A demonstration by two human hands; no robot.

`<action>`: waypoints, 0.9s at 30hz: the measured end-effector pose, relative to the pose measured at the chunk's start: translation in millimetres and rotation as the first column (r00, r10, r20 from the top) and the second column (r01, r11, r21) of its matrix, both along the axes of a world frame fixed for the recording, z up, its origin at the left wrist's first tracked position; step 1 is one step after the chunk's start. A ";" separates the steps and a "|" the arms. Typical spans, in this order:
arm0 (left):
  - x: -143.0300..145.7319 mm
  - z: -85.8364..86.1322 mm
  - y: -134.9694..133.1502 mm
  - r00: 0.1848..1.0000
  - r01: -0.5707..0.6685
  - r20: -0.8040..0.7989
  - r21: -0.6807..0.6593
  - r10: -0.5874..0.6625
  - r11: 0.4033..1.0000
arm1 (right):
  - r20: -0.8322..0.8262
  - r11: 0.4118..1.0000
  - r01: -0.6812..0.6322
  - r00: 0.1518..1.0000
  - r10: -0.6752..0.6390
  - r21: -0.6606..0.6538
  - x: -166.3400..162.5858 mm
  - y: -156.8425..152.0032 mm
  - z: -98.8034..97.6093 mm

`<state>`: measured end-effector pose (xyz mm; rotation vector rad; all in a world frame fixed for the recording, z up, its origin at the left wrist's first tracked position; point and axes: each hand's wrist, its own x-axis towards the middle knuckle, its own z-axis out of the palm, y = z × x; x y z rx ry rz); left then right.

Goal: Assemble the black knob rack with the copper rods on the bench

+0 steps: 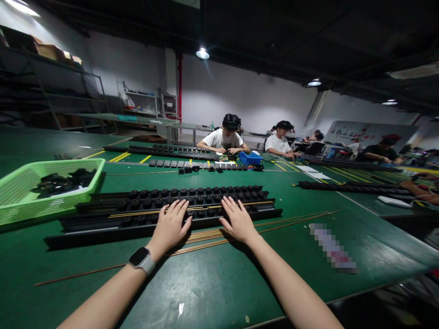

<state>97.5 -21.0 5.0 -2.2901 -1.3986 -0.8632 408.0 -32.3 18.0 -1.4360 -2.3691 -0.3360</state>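
Observation:
My left hand point(170, 226) lies flat, fingers spread, on a long black socket strip point(103, 224) on the green table. A smartwatch is on that wrist. My right hand point(238, 220) rests beside it, fingers stretched out over the same strip and its thin brass bars point(144, 213). More loose copper rods point(291, 221) lie along the table just in front of the strip, passing under both hands. A second row of black socket modules point(195, 193) runs behind the strip.
A light green basket point(20, 201) with black parts stands at the left. Further strips point(346, 186) lie to the right. People sit working across the table, by a blue bin point(250, 158). The table's front edge is near, right.

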 end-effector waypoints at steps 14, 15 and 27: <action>-0.4 0.9 -0.9 1.000 0.000 0.002 0.002 0.000 1.000 | -0.008 0.998 0.056 0.998 -0.056 -0.008 14.3 -0.4 -2.6; -0.4 0.9 -0.9 1.000 0.000 0.001 0.003 0.000 1.000 | -0.017 0.998 0.060 0.998 -0.060 -0.003 15.4 -0.2 -3.0; -0.1 2.1 -1.1 1.000 -0.002 -0.011 -0.009 0.002 1.000 | -0.013 0.992 0.118 0.993 -0.118 -0.034 31.5 3.1 -3.2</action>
